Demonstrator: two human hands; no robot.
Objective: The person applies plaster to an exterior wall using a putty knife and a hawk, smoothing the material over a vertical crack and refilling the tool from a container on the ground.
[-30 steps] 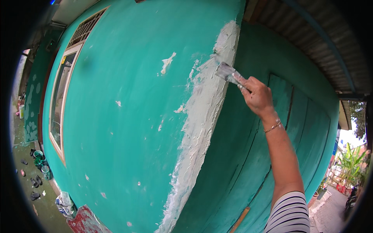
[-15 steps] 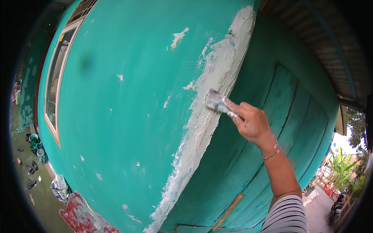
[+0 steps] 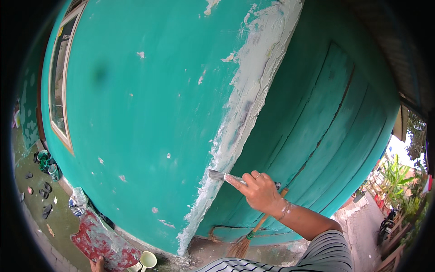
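My right hand (image 3: 259, 192) is closed around a putty knife (image 3: 217, 175), its grey blade against the wall's corner edge. White filler (image 3: 247, 97) runs down that corner in a thick, ridged band, thinner and patchier toward the bottom. At the lower left, my left hand (image 3: 98, 264) grips the edge of a red board (image 3: 102, 235) smeared with whitish filler; only its fingers show. The turquoise wall (image 3: 149, 109) carries small scattered white patches.
A broom (image 3: 257, 224) leans against the darker green side wall. A pale dipper (image 3: 147, 259) is by the wall's foot. Slippers (image 3: 46, 211) and a bucket (image 3: 54, 171) stand on the floor at left. A framed window (image 3: 61, 81) is at far left; plants (image 3: 398, 177) are at right.
My right hand has moved the putty knife down the corner. The view has tilted lower, bringing my left hand, more of the red board, the dipper and the broom's bristles into sight.
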